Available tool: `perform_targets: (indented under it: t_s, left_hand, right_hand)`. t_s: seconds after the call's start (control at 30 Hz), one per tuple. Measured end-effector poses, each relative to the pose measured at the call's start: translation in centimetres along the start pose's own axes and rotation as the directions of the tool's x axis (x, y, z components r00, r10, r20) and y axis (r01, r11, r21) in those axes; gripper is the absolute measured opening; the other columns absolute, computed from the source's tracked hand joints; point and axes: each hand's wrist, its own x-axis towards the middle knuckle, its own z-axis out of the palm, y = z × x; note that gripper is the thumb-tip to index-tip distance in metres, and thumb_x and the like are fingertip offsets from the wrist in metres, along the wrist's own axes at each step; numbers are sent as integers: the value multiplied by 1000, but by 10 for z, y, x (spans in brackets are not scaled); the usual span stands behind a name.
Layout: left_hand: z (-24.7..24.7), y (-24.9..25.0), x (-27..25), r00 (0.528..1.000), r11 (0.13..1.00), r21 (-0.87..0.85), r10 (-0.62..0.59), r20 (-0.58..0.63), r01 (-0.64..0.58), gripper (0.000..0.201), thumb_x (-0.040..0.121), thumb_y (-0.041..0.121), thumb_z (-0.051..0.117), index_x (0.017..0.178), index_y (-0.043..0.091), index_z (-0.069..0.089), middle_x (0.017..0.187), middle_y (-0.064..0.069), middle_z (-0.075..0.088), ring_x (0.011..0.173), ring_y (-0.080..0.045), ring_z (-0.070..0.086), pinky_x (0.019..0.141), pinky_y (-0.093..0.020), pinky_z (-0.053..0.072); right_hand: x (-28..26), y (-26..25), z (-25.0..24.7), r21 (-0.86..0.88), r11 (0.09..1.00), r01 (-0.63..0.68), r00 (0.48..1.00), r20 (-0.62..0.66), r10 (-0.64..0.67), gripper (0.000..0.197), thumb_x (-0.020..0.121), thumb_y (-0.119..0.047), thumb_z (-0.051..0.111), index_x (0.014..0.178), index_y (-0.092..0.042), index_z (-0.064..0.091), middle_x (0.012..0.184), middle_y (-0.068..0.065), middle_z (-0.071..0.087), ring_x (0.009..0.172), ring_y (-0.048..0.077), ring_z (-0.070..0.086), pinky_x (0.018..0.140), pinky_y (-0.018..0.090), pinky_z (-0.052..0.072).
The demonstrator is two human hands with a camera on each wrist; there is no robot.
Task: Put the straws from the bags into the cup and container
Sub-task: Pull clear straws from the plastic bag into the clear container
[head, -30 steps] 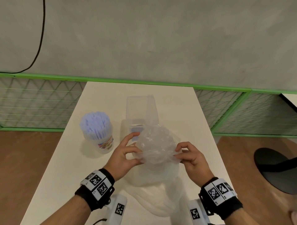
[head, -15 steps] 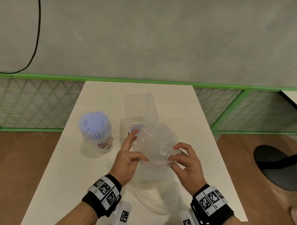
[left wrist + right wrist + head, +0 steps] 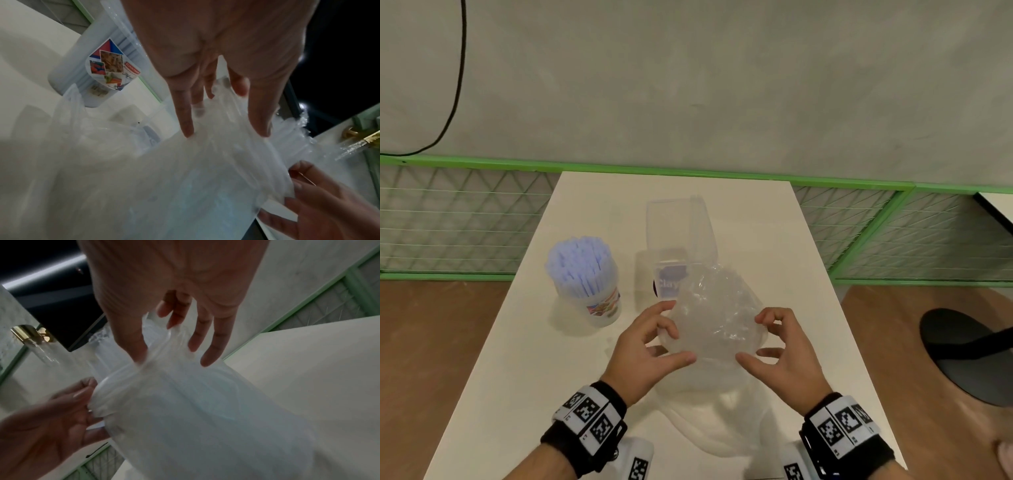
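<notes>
Gripping the bag [image 3: 717, 322] — only the left-wrist view shows the cup [image 3: 96, 65] label.

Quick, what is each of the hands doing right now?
Left hand: fingers and thumb curled round the clear plastic bag, gripping its left side.
Right hand: gripping the same bag on its right side.

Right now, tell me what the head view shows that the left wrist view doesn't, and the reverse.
Only the head view shows the blue straws standing in the cup, the open top of the clear container, and a black chair to the right. Only the left wrist view shows the picture label on the cup's side close up. Both show the left hand and right hand holding the clear bag of straws above the table.
</notes>
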Motion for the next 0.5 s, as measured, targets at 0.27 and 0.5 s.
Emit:
perform_targets:
  t_s: [0.27, 0.5]
  left_hand:
    - [-4, -15, 7, 979, 950, 303, -130, 154, 79, 91, 61, 23, 91, 120, 59, 32, 121, 32, 49, 118, 5, 49, 85, -23, 51]
    - [-1, -16, 32, 916, 784, 614, -305, 260, 87, 130, 55, 43, 85, 150, 46, -3, 142, 14, 31, 134, -12, 32, 113, -38, 25]
  right_hand:
    - [12, 22, -1, -214, 970, -111, 985, 105, 136, 81, 55, -38, 91, 117, -46, 40, 104, -11, 50, 100, 10, 55, 76, 20, 48]
    - [41, 9, -17, -372, 927, 47, 954, 291, 69, 126, 40, -51, 94, 140, -49, 17, 144, -20, 15, 136, 9, 23, 110, 31, 29]
